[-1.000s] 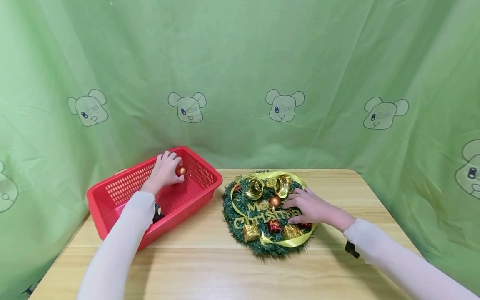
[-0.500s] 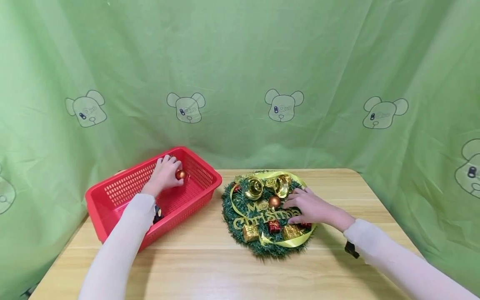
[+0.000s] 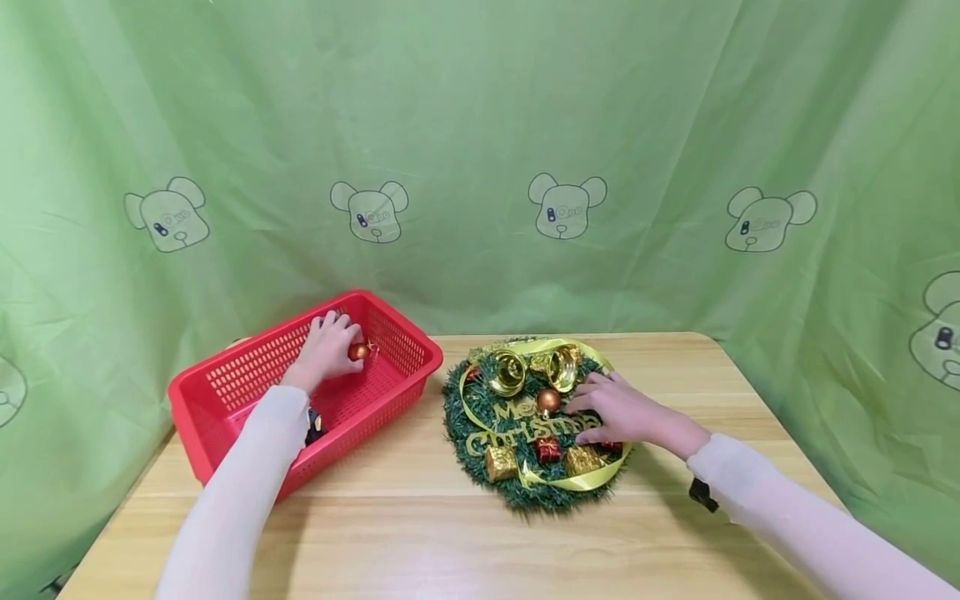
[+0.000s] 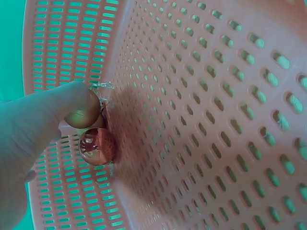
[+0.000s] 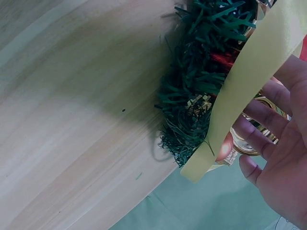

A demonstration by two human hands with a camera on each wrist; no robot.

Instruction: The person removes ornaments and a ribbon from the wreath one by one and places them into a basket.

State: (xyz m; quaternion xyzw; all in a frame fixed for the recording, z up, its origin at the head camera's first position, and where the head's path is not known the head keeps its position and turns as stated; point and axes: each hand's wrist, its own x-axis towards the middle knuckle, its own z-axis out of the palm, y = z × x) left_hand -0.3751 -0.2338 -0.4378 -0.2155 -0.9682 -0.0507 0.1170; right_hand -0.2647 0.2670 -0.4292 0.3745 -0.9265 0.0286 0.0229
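Observation:
Inside the red plastic basket [image 3: 375, 408], my left hand [image 3: 324, 354] pinches a copper Christmas ball [image 3: 358, 352]. The left wrist view shows a golden ball [image 4: 85, 114] right at its fingertips and a shiny copper-red ball [image 4: 97, 146] just below, near the basket wall. Clear loops stick out beside them. To the right lies a green tinsel wreath [image 3: 480, 475] with gold "Merry Christmas" lettering. My right hand [image 3: 622, 412] rests over its right side, fingers loosely spread and holding nothing, close to the yellow ribbon [image 5: 249, 81]. Its palm shows in the right wrist view.
On the wreath are gold bells [image 3: 510, 372], another copper ball [image 3: 548, 400], gold gift boxes [image 3: 501, 463] and a red one [image 3: 548, 450]. A dark object [image 3: 315, 425] shows beside my left sleeve. Green curtain [image 3: 465, 275] stands behind the wooden table [image 3: 405, 550].
My left hand has come down slightly in the basket, the copper Christmas ball sinking with it. The right hand keeps its place on the wreath.

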